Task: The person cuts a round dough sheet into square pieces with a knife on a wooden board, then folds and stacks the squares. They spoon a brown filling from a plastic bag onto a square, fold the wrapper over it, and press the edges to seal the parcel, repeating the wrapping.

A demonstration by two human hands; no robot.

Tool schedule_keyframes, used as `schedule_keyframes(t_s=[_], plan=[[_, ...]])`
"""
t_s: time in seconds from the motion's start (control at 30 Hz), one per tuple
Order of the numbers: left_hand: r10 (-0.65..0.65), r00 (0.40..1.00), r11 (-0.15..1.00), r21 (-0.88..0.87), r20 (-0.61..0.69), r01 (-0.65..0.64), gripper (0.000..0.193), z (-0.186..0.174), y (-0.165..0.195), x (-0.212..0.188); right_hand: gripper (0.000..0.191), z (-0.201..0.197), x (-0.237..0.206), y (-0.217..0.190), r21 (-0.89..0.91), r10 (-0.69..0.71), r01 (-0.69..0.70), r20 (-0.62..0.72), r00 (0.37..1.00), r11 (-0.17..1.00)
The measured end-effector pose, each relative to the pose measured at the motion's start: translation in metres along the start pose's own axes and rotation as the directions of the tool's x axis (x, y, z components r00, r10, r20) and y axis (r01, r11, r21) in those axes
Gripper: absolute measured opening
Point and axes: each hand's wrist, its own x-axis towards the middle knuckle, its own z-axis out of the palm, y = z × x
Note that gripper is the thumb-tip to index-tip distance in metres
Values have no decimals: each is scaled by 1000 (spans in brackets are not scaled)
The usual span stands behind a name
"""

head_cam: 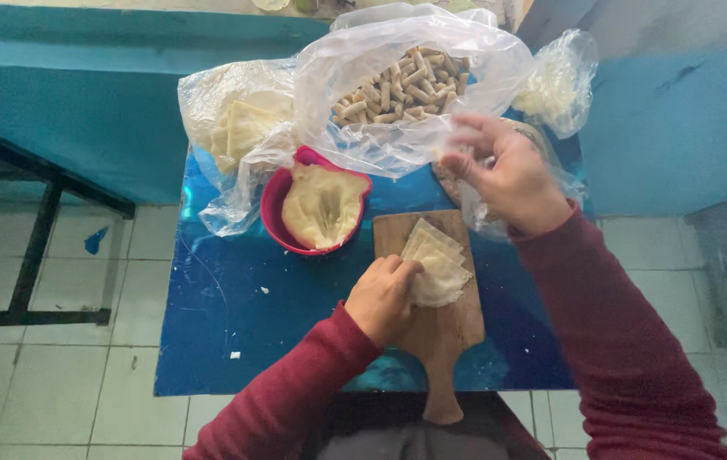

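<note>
View from above of a small bench [235, 315] covered in glossy blue sheeting, standing on a pale tiled floor [57, 375] against a teal wall. One wooden cutting board [453, 328], paddle-shaped with a short handle toward the person, lies on the bench. On it rests a small fanned stack of thin, pale, square dough wrappers [438, 264]; at least three overlapping sheets can be counted, the exact number unclear. The left hand [383, 298], fingers curled, presses on the near edge of this stack, closed against the top wrapper. The right hand [504, 175] is raised above the far right of the bench, fingers bunched together; it is blurred, and whether it pinches anything cannot be told. One round pink bowl [274, 209] just left of the board holds a soft, creamy mound of filling [322, 204] with a hollow scooped in it. Three clear plastic bags stand behind: one large bag of many short, tan, finger-shaped rolls [402, 85], one bag of flat pale sheets [240, 128], one small crumpled bag [557, 81]. Both sleeves are dark red knit.
</note>
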Motion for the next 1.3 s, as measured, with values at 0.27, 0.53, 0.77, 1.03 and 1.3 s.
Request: schedule_keyframes(t_s=[0.27,0.53,0.77,1.03,1.3], plan=[[40,998,996,79,39,-43,51,3,-3,1,25,-14,-66,11,-391,-120,-11,-309,944,921],[11,996,1000,3,-85,-11,31,-10,14,9,23,-24,-117,75,-716,-171,-59,-245,954,695],[129,982,928,366,-141,-70,23,-40,0,72,22,-30,-112,92,-533,74,-233,-303,950,813],[54,998,765,640,40,-67,14,-49,-47,179,20,-17,-86,107,-210,-31,-62,-411,911,976],[94,982,760,626,164,-177,12,-58,-46,184,20,-27,-87,125,388,407,-267,-344,846,882]])
